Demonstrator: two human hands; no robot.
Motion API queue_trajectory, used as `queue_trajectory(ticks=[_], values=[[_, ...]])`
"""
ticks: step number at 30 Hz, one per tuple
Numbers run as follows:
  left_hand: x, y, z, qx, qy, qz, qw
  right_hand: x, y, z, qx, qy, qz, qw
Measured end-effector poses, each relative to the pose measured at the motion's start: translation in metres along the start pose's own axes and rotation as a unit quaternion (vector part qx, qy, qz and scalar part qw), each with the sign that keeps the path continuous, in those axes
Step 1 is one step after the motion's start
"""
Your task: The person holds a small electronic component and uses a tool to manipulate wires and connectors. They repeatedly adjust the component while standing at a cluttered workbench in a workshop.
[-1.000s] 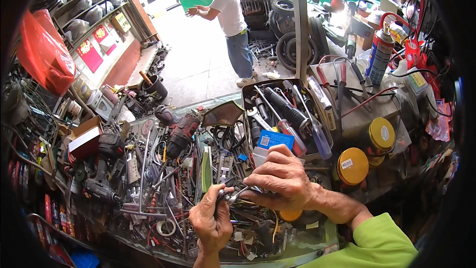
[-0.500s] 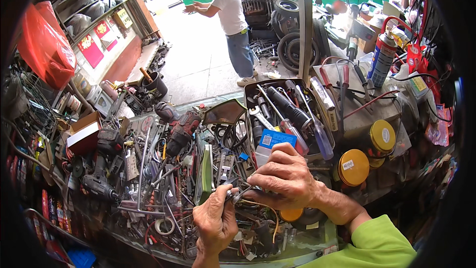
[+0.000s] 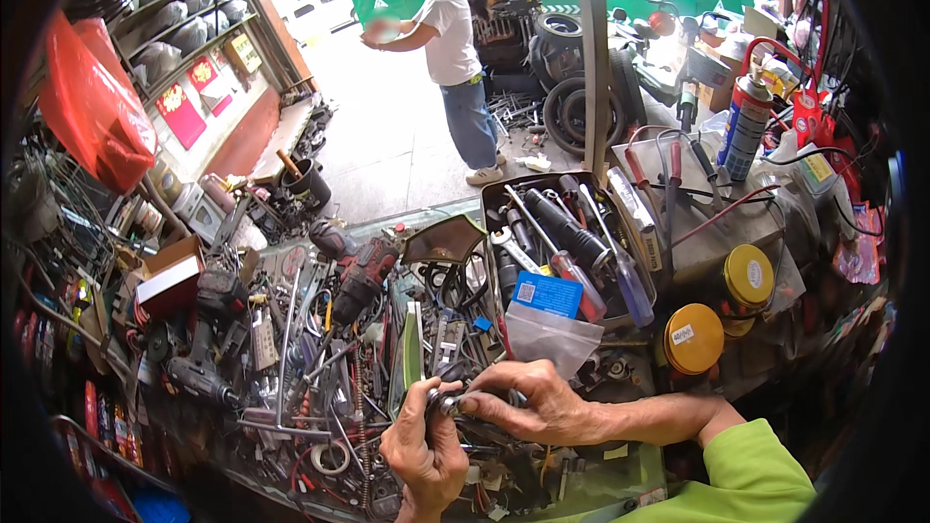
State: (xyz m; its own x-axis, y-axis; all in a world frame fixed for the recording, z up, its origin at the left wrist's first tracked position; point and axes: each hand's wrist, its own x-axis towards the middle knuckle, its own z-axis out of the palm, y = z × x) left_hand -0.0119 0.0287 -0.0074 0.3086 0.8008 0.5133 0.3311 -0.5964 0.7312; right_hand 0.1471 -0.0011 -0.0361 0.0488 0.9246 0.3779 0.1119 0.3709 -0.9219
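My left hand (image 3: pixel 423 447) is closed on a small metal part (image 3: pixel 448 403), low in the middle of the view; its exact shape is unclear. My right hand (image 3: pixel 533 407) pinches at the same part from the right, its index finger curled over what looks like a thin metal tool, mostly hidden. Beneath both hands lies a dense jumble of small tools and parts on a glass countertop. Just beyond my right hand are a clear plastic bag (image 3: pixel 554 334), a blue card (image 3: pixel 549 292) and a metal tray of screwdrivers and wrenches (image 3: pixel 651 283).
Drills (image 3: pixel 360 266) lie left among loose tools. Yellow tins (image 3: pixel 694 337), a spray can (image 3: pixel 746 126) and pliers crowd the right. A red bag (image 3: pixel 97 102) hangs left. Beyond the counter a person (image 3: pixel 455 48) stands on the pavement near tyres and green barriers.
My right hand has dropped and turned flatter, its knuckles lower, uncovering the clear bag. My left hand has shifted slightly down and right. The scene sits slightly lower; the person's arms have moved.
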Motion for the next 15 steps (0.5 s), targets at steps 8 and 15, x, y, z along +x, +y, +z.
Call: queue_trajectory(ticks=[8,15], values=[[0.003,0.006,0.0,-0.019,0.043,0.003,0.999,0.005,-0.01,-0.007,0.005,-0.024,-0.014,1.0],[0.009,0.003,-0.001,0.031,0.04,0.029,0.998,0.006,-0.01,-0.021,-0.184,0.036,-0.161,0.969]])
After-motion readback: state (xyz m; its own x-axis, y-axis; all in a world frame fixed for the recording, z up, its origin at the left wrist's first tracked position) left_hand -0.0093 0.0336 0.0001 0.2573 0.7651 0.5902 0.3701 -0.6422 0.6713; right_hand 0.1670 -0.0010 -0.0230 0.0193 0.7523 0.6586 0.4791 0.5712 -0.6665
